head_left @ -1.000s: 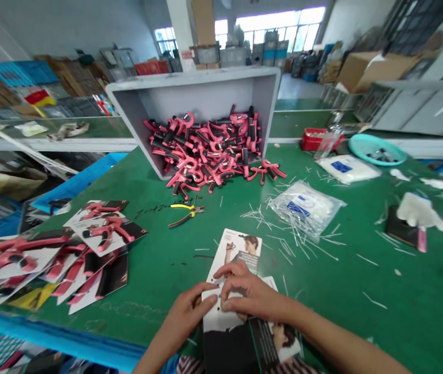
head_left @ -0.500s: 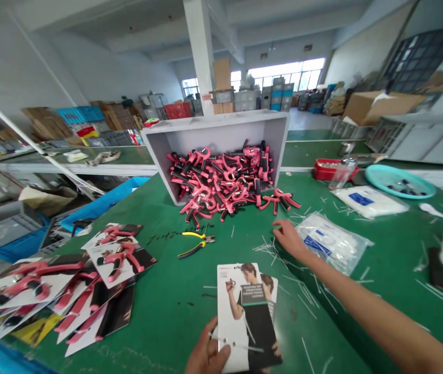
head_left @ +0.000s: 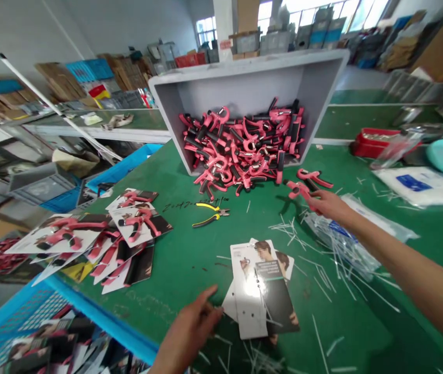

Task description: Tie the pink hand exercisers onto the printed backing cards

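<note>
Your right hand (head_left: 331,206) was closed on one end of a pink-and-black plastic hand-grip tool (head_left: 298,190), which it held at the fingertips above the green flat surface (head_left: 182,270), near the mouth of a grey rectangular plastic bin (head_left: 322,85) set on its side toward the far edge. Your left hand (head_left: 193,322) was loosely open, its index finger stretched out, close to the near edge. Just beside it lay a small stack of white-and-black printed cardboard cards (head_left: 249,306), also toward the near edge. Yellow-and-black-handled metal pliers (head_left: 216,211) lay between the stack and the bin. Pink-and-black tools on similar cards (head_left: 58,235) were heaped toward the left edge, by the near corner
</note>
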Demonstrator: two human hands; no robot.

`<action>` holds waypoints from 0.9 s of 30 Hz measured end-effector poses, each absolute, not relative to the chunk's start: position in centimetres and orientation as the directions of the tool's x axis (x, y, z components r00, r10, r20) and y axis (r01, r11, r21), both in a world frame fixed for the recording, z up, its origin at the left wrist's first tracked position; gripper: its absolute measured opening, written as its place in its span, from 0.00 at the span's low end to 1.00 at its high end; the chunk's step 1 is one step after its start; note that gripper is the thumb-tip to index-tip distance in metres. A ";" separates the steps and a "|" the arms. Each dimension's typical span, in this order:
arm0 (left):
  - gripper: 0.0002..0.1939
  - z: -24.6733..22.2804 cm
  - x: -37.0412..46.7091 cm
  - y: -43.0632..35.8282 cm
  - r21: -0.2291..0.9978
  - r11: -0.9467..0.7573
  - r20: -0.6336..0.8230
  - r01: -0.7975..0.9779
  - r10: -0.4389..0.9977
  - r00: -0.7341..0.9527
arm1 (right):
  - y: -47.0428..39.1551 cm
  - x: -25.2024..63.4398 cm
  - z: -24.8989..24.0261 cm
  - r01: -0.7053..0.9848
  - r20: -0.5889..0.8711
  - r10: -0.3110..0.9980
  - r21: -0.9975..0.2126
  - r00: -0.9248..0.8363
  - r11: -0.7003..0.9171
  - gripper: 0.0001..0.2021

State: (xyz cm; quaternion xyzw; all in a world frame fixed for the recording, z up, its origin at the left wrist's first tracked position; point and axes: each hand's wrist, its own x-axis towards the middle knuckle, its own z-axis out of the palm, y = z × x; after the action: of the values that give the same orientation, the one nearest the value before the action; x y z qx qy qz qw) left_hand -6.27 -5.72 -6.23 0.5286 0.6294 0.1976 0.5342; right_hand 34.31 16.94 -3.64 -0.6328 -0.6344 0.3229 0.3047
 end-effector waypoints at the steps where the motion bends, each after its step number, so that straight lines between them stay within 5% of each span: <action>1: 0.27 -5.2 -6.6 -5.2 0.827 0.364 -0.438 0.430 0.895 0.086 | 14.0 34.0 -3.1 0.614 -0.055 0.998 -0.788 -0.016 -0.033 0.24; 6: 0.22 -3.4 -4.2 -2.3 0.946 0.057 -0.096 0.318 0.990 0.108 | 0.6 27.6 -1.8 0.646 -0.075 0.969 -0.757 -0.234 0.098 0.21; 9: 0.22 -5.0 -2.3 -1.4 0.906 -0.185 0.129 0.382 0.977 0.167 | -2.9 22.8 -3.1 0.691 -0.040 0.956 -0.700 -0.289 0.180 0.20; 15: 0.15 -8.7 -2.7 -2.5 0.757 -0.353 0.206 0.550 0.928 0.311 | -5.7 21.0 -6.1 0.887 -0.153 0.956 -0.433 -0.251 0.163 0.20; 18: 0.13 -8.4 -2.8 -2.9 0.657 -0.413 0.234 0.631 0.907 0.350 | -7.1 22.2 -5.6 0.933 -0.054 0.979 -0.319 -0.196 0.169 0.22; 23: 0.15 -6.2 -0.4 0.2 0.486 -0.580 0.236 0.654 0.808 0.541 | -7.1 21.6 -4.6 0.790 0.063 0.919 -0.490 -0.388 0.368 0.09; 27: 0.07 -5.0 1.8 2.8 0.227 -0.740 0.106 0.633 0.665 0.739 | -5.7 20.0 -5.6 0.711 0.097 0.921 -0.606 -0.378 0.355 0.07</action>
State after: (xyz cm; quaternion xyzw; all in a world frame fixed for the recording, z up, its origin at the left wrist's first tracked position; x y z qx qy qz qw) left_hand 1.79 2.75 -5.05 0.9284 0.3495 0.0903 0.0885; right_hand 19.97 -5.74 -5.57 -0.5139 -0.7940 0.2414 0.2171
